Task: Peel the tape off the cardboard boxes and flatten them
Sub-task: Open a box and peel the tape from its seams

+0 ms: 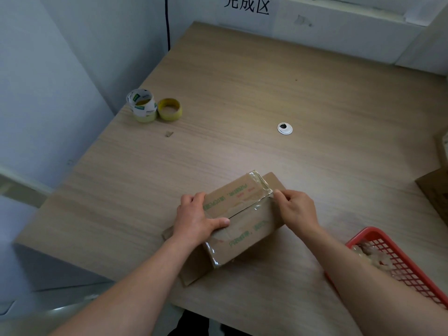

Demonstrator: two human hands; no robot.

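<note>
- On the table sits the box; my left hand grips it so it cannot slide;
- my right hand pinches the tape at the seam, ready to peel.

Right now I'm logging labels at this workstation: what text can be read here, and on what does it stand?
"完成区", its top edge cropped: on the white sheet on the wall.
Green and red print on the cardboard box: too blurred to read.
Green lettering on the white tape roll: too small to read.
</note>
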